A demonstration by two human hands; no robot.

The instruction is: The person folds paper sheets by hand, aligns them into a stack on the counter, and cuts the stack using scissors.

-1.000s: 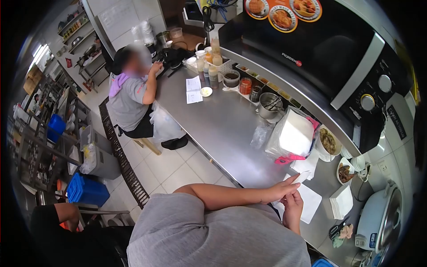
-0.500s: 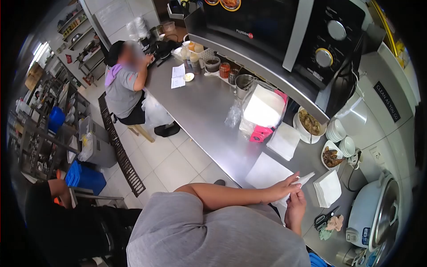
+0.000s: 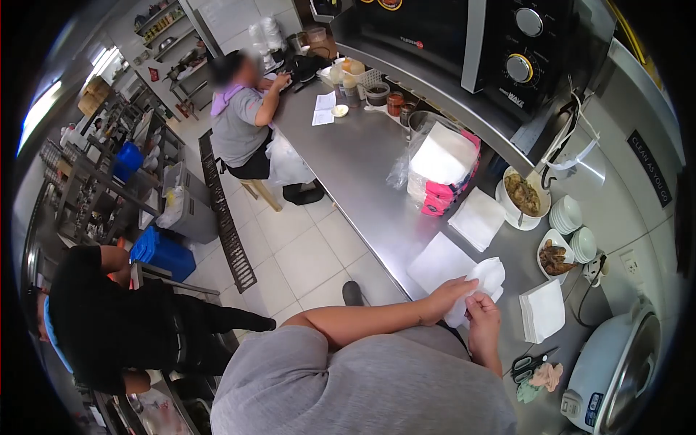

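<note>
A white paper napkin (image 3: 489,275) is held up at the counter's front edge between my two hands. My left hand (image 3: 445,299) grips its lower left part, fingers closed around the paper. On the near side, the fingertips of my right hand (image 3: 483,317) pinch the napkin's lower edge. Flat white napkins (image 3: 437,262) lie on the counter just beyond my left hand. To the right of my hands sits a neat pile of folded napkins (image 3: 542,312). Another napkin stack (image 3: 478,219) rests farther back, beside an open pink-and-clear napkin pack (image 3: 444,163).
Above the steel counter (image 3: 348,163) is a microwave (image 3: 464,58). At right are a bowl of food (image 3: 525,194), small white bowls (image 3: 565,214), scissors (image 3: 528,364) and a rice cooker (image 3: 612,370). One person (image 3: 243,116) sits at the far end; another (image 3: 123,312) stands behind left.
The napkin in my hands has turned and now shows a broader, rounded face. My view has shifted, and the person in black at left shows more fully.
</note>
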